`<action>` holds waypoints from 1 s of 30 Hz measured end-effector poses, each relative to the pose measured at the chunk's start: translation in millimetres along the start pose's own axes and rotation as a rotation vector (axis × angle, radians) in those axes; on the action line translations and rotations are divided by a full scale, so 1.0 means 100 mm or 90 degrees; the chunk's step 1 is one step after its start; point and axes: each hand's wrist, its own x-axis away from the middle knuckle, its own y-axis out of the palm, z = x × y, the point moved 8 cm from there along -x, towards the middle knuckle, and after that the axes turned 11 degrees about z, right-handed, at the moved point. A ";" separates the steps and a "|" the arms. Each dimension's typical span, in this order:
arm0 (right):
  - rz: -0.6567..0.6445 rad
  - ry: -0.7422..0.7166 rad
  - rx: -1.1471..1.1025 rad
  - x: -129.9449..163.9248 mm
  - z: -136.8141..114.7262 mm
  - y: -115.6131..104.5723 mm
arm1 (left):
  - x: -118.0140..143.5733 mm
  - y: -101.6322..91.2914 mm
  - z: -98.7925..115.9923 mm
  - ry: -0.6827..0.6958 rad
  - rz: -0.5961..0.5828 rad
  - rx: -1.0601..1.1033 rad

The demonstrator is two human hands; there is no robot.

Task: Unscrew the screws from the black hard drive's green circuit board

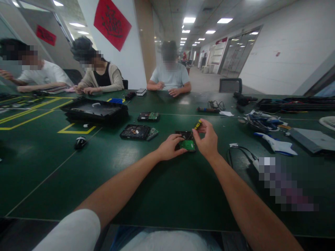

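Observation:
A hard drive [188,145] lies on the green table before me, its green circuit board facing up. My left hand [170,147] grips it from the left side, thumb along the near edge and fingers over the far part. Between the fingertips of my right hand [208,139] is a yellow and black screwdriver [198,124], tilted, its shaft pointing down at the drive. Whether the tip sits in a screw is too small to tell. To the left rest a black drive casing [135,132] and a loose circuit board [152,133]. Another hard drive [148,116] lies behind them.
Black stacked trays [94,109] stand at the left, with a mouse [80,142] nearer. Bundled cables [261,121], a blue and white cloth-like piece [277,143] and a grey box [314,139] lie right. A power drill [244,99] rests behind. Several people sit across the table.

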 end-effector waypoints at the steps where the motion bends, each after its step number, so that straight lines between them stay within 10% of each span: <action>1: -0.003 -0.006 0.003 0.00 -0.01 0.00 | 0.00 0.00 0.00 0.002 0.001 -0.002; 30: -0.002 -0.023 -0.009 0.01 -0.04 0.00 | -0.01 -0.01 0.01 0.005 0.008 0.015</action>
